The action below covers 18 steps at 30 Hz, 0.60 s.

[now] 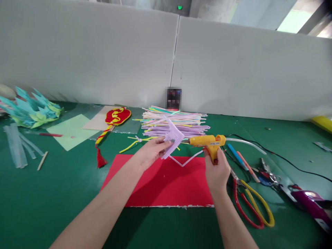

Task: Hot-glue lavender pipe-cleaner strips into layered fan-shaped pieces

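My left hand [153, 150] pinches a lavender piece built from nested, V-bent pipe cleaners [174, 136], held up over a red sheet [166, 186]. One bent lavender strand [183, 165] hangs loose below it and reaches toward my right hand. In my right hand [218, 169] is a yellow hot glue gun [206, 140], fingers wrapped round its handle. Its nozzle points left, close against the right edge of the lavender piece; whether they touch I cannot tell. A clear glue stick [246, 142] sticks out of the gun's back.
Behind the hands lies a pile of pastel pipe cleaners [155, 124]. On the right are red-and-yellow-handled scissors [251, 204], keys [271, 178], a purple tool [310, 204] and a black cord [293, 164]. A red fan ornament [118, 117], a green sheet [77, 131] and folded-paper work [31, 110] lie left.
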### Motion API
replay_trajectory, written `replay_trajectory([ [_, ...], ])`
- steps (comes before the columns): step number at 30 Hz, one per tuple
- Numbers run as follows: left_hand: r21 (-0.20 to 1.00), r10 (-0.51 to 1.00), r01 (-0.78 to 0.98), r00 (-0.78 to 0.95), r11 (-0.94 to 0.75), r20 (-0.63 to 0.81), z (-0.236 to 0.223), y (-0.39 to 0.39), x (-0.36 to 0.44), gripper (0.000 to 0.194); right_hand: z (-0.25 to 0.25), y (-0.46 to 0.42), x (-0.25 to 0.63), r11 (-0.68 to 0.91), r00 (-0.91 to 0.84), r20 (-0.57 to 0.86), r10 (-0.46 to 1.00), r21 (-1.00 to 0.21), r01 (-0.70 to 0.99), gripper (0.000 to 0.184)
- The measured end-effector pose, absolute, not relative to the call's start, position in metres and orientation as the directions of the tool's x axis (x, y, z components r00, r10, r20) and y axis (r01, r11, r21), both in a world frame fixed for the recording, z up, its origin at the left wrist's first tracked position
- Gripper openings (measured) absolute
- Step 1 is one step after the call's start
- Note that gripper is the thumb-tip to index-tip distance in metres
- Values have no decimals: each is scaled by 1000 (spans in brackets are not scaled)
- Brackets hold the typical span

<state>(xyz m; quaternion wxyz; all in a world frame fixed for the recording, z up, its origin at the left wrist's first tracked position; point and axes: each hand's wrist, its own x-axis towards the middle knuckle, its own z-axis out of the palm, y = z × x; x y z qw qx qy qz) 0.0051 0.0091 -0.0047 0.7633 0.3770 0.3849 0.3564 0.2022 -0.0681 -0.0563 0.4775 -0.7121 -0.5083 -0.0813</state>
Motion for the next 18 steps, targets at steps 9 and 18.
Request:
replay_trajectory([
  [9,876,840,-201,439,438,-319,-6,9,4,19,-54,-68,201,-64,518,577,631,-627,776,30],
  [18,868,831,-217,460,447,-313,-8,11,4,18,-54,-68,203,-86,561,558,611,-658,748,30],
])
